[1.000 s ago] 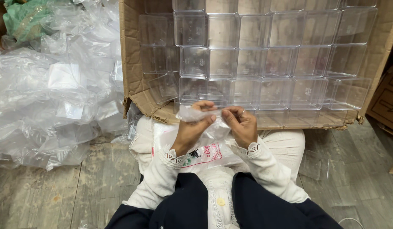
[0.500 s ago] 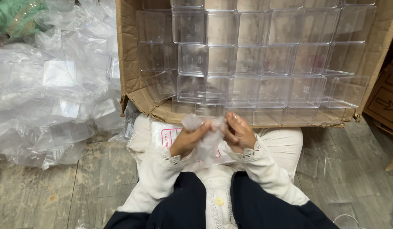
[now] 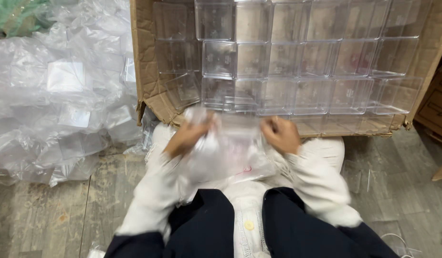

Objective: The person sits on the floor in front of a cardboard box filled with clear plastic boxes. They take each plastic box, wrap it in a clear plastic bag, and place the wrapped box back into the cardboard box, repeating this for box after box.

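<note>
Both hands are closed on one thing: the left hand (image 3: 190,138) pinches the upper left edge of a clear plastic bag (image 3: 228,153), and the right hand (image 3: 280,135) pinches its upper right edge, so the film is stretched between them. Motion blur softens the fingers, but each grip reads as clamped on the film rather than apart.

That bag hangs over the person's lap, just in front of the near edge of a big cardboard box (image 3: 149,86) that lies open on the floor (image 3: 63,210). Something pale with a trace of red shows through the film; what it is cannot be told.

Inside the cardboard box, clear plastic boxes (image 3: 259,57) stand in tight rows, touching one another and filling it nearly from wall to wall. At the left, on the floor, lies a loose heap of crumpled clear wrapping (image 3: 58,100).

As a judgement, the bag is very light, limp and slippery: it will sag and fold unless held taut at two points, and thin film like this tears if pulled hard at one spot. The top edge, near its corners, looks the best place to hold it, with a firm pinch of thumb and fingers. The rigid boxes nearby look stiff but liable to scratch or crack.
</note>
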Action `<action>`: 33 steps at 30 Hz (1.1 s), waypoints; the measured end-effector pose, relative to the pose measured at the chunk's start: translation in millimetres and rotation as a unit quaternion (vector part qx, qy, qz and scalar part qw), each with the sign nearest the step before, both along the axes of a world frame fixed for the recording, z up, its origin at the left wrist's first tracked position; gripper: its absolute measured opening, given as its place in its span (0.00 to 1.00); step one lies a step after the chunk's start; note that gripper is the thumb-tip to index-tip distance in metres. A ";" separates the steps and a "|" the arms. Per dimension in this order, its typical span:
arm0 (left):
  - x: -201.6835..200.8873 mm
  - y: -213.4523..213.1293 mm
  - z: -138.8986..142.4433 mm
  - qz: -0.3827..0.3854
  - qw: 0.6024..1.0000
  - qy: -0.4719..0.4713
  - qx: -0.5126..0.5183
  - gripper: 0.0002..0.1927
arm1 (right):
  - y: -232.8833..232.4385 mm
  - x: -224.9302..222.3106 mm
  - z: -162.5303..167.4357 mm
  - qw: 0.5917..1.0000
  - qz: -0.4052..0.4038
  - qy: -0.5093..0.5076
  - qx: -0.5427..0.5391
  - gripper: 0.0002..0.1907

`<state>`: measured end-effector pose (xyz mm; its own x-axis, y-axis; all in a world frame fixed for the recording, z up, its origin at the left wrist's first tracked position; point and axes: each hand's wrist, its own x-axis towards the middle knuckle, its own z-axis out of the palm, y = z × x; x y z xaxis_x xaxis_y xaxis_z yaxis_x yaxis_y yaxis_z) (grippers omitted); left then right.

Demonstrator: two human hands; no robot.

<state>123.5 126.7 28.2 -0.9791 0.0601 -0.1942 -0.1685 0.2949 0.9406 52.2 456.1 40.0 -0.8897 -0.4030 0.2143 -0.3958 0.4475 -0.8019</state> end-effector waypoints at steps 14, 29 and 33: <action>20.9 -51.4 -113.5 0.226 0.953 0.109 0.167 0.16 | -91.5 19.3 -69.1 0.919 0.052 -0.258 -0.294 0.16; 118.9 -100.6 -55.8 0.271 0.949 0.059 0.149 0.13 | -189.5 48.7 -44.2 0.788 0.197 -0.491 -0.315 0.17; 117.3 -79.4 -15.8 0.158 0.969 0.075 0.176 0.17 | -191.9 46.7 -11.0 0.614 0.248 -0.564 -0.493 0.16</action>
<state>240.8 47.3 12.5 -0.9749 -0.2114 -0.0696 -0.0510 -0.0921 0.9944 98.9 264.3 29.0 -0.5169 -0.8533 -0.0680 0.7690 -0.4280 -0.4748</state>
